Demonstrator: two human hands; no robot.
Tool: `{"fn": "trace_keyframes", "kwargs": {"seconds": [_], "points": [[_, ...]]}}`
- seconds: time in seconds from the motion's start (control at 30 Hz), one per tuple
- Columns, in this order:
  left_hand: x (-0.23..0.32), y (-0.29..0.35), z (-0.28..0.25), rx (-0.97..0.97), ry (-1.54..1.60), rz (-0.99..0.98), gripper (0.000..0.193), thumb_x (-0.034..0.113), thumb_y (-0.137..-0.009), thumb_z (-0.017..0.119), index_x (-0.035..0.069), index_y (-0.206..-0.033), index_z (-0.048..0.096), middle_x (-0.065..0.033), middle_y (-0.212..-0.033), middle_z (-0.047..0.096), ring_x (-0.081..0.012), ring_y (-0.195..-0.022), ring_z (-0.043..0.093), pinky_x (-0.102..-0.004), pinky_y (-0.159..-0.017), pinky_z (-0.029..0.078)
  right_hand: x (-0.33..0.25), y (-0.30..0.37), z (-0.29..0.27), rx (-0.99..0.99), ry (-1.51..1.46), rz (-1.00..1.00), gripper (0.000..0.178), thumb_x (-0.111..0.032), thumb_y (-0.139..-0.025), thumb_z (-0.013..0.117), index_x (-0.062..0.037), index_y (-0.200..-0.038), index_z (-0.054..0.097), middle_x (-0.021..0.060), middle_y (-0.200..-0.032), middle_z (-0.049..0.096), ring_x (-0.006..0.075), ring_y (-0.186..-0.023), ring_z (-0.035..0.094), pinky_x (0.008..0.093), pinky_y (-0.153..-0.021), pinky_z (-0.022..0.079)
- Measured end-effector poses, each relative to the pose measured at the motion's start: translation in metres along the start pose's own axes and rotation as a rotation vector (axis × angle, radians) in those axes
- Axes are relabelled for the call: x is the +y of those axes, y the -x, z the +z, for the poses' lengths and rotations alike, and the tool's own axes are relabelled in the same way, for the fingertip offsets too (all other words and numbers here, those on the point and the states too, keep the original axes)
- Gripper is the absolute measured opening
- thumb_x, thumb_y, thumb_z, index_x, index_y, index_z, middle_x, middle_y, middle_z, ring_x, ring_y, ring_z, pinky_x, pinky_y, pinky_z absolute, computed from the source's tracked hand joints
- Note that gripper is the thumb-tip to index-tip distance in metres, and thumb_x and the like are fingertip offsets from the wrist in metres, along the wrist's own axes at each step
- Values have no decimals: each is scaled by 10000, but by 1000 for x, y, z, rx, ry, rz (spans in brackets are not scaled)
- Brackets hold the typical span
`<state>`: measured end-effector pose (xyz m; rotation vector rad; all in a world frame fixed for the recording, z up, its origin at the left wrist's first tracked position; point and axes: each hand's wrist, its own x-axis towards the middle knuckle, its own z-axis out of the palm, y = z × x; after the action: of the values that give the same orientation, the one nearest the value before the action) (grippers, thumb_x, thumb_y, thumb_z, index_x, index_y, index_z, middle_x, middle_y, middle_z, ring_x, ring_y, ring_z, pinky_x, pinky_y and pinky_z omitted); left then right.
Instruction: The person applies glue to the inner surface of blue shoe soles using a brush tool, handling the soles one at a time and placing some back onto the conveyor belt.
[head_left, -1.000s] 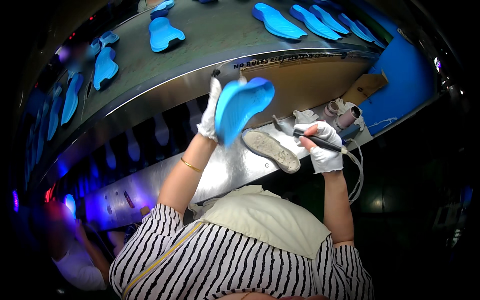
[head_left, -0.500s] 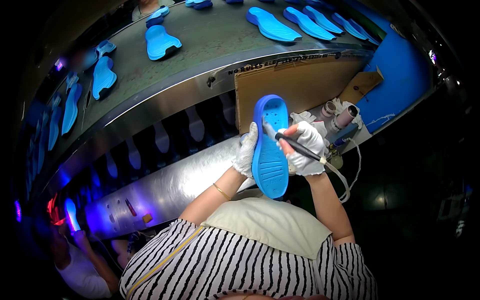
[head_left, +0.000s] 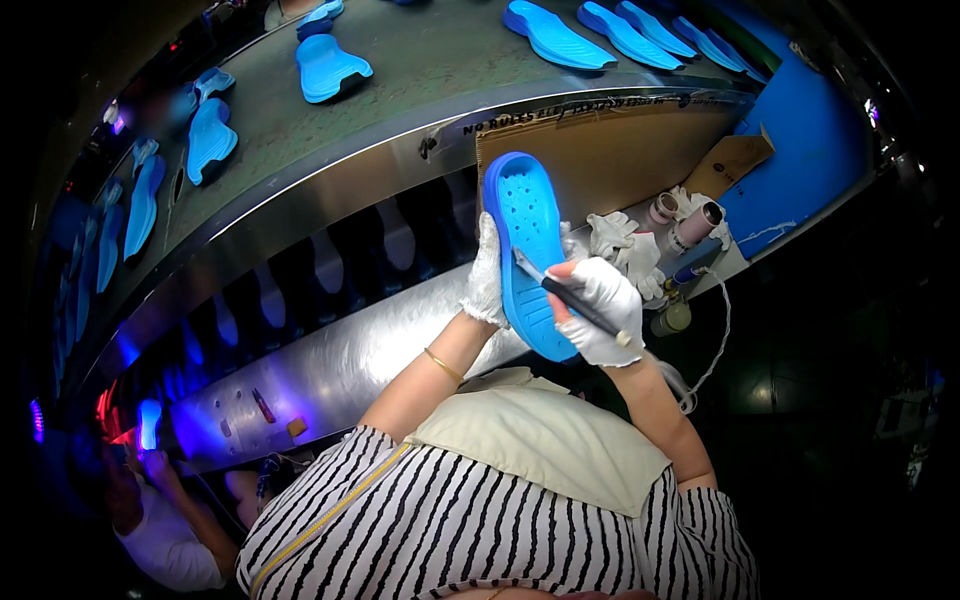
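Observation:
A bright blue shoe sole (head_left: 537, 222) with a darker blue rim stands tilted in front of me, its cupped inner face toward me. Small holes dot its upper end and ridges run across the lower part. My left hand (head_left: 484, 280), in a white glove, grips its left edge; some of those fingers are hidden behind it. A black-handled brush (head_left: 583, 303) is pinched in my gloved right hand (head_left: 604, 312), fingertips bare. Its bristles meet the sole's inner left edge around mid-length. From the handle's rear a pale tube trails beside my right forearm.
Several blue soles rest on the dark green belt (head_left: 420, 70) beyond a metal edge. Below it runs a shiny metal shelf (head_left: 380, 340). A cardboard sheet (head_left: 620, 150), white gloves (head_left: 640, 262) and pinkish cylinders (head_left: 695, 228) are at right. Another person (head_left: 175, 530) works at lower left.
The sole has shifted up and slightly left, its upper end leaning left. The brush tip has moved down along the sole's left inner edge, and my right hand has lowered slightly.

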<state>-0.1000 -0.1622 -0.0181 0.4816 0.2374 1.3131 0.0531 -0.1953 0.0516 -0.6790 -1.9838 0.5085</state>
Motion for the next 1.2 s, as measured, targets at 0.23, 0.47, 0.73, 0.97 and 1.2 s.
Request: {"fn": "trace_keyframes", "kwargs": {"seconds": [0.23,0.47,0.73,0.97,1.2], "points": [[22,0,13,-25,53,58,886,765,-789,347,103,-1378,344,-165,-1287,487,-330,-1167,494,-483,-982,425,-5,1,-6,-52,-307,251,226,16,-701,703,-36,-908,628,68,-844,662,151,-744,641,264,-678,505],[17,27,49,-188,283,13,945,774,-765,387,111,-1425,256,-196,-1380,373,-347,-1240,413,-498,-1031,368,10,-12,-26,58,-589,365,162,45,-773,656,-16,-905,584,102,-886,659,128,-792,632,240,-725,507],[24,10,35,-174,136,24,919,746,-809,331,71,-1427,248,-222,-1389,365,-392,-1238,417,-502,-1028,367,-18,9,0,-136,-440,236,188,76,-718,666,-19,-848,570,92,-876,578,152,-785,591,272,-708,483],[28,11,40,-172,124,163,906,731,-816,341,77,-1434,237,-213,-1410,339,-374,-1273,379,-511,-1074,295,-5,12,6,4,-173,36,191,50,-684,686,-40,-832,606,110,-844,614,197,-787,608,300,-725,484],[39,12,42,-211,134,137,894,707,-822,363,62,-1429,243,-216,-1406,343,-412,-1265,371,-537,-1074,280,1,12,-2,-56,-518,281,174,86,-716,639,-33,-838,604,96,-865,616,166,-716,606,277,-679,480]]}}
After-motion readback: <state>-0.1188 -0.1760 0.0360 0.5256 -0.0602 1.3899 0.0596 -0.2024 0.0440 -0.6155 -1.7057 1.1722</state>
